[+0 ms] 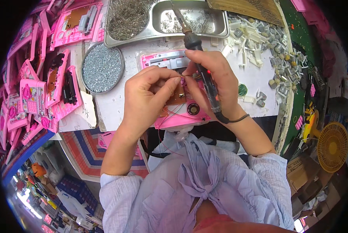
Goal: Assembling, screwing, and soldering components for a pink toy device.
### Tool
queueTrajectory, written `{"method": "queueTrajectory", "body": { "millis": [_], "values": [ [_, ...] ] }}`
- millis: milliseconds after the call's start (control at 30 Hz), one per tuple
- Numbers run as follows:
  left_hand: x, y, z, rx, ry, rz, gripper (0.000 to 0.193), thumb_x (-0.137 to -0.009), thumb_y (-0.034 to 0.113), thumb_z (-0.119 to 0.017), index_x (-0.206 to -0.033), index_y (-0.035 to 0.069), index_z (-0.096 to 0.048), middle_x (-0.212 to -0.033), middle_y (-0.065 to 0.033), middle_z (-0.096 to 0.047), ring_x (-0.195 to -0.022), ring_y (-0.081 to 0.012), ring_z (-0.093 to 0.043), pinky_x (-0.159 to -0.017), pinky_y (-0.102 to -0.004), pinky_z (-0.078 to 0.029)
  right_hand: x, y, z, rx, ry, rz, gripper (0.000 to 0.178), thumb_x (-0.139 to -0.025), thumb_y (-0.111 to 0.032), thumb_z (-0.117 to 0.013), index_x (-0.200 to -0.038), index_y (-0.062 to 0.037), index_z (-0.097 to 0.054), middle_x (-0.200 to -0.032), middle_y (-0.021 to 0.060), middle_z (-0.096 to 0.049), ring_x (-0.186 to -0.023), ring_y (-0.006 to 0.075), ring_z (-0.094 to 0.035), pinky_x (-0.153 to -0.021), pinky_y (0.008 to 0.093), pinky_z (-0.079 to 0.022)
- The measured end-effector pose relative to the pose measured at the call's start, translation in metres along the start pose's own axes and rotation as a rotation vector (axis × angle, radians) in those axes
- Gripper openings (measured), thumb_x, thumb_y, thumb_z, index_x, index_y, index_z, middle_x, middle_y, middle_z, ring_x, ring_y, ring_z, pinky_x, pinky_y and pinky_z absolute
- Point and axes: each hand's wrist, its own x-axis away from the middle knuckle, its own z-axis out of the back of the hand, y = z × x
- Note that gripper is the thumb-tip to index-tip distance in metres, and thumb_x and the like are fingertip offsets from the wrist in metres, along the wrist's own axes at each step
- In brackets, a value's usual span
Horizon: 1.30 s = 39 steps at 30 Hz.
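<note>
A pink plastic toy casing (181,119) lies on the table in front of me, with a brown circuit board (177,97), a round black part (193,109) and a grey strip (168,60) in it. Over the board, my left hand (147,95) pinches thumb and forefinger on what looks like a thin wire. My right hand (220,79) carries a soldering iron (207,79) in its crook, tip pointing away from me over the steel tray. Its thumb and finger tips meet those of my left hand, closed near the same wire. Fingers hide the exact pinch point.
A steel tray (154,30) holds small springs in two wells. Left of it stands a round dish (103,68) of screws. Pink casings (34,93) pile up at far left. White and grey parts (259,46) lie scattered right; a yellow fan (332,146) stands beyond.
</note>
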Motion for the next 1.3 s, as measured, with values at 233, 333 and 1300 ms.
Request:
{"method": "queueTrajectory", "body": {
  "millis": [233, 333, 1300],
  "values": [
    [-0.008, -0.007, -0.005, -0.374, 0.219, -0.352, 0.009, -0.083, 0.002, -0.078, -0.088, -0.002, -0.070, -0.108, -0.0115, -0.061, -0.075, -0.0159, -0.063, -0.064, -0.0303, -0.052, 0.017, 0.004, 0.006, 0.249, -0.072, 0.126, 0.058, -0.077, -0.004, -0.074, -0.133, -0.0136, -0.061, -0.104, 0.0114, -0.063, -0.088, 0.0326, -0.063, -0.091, 0.0470, -0.051],
    [-0.012, -0.019, -0.010, -0.539, 0.230, -0.480, 0.011, -0.079, 0.001, -0.079, -0.084, -0.001, -0.069, -0.114, -0.0148, -0.056, -0.078, -0.0226, -0.064, -0.067, -0.0342, -0.052, 0.021, 0.006, 0.004, 0.244, -0.009, 0.134, 0.054, -0.076, -0.007, -0.080, -0.128, -0.0117, -0.065, -0.100, 0.0112, -0.065, -0.086, 0.0320, -0.063, -0.090, 0.0473, -0.051],
    [-0.013, -0.026, -0.016, -0.546, 0.304, -0.465, 0.012, -0.080, 0.002, -0.078, -0.081, 0.001, -0.066, -0.108, -0.0155, -0.058, -0.075, -0.0242, -0.064, -0.065, -0.0338, -0.052, 0.013, -0.011, 0.057, 0.097, -0.166, 0.229, 0.030, -0.063, 0.005, -0.072, -0.092, -0.0024, -0.068, -0.062, 0.0045, -0.052, -0.052, 0.0230, -0.048, -0.059, 0.0350, -0.042]
  ]
}}
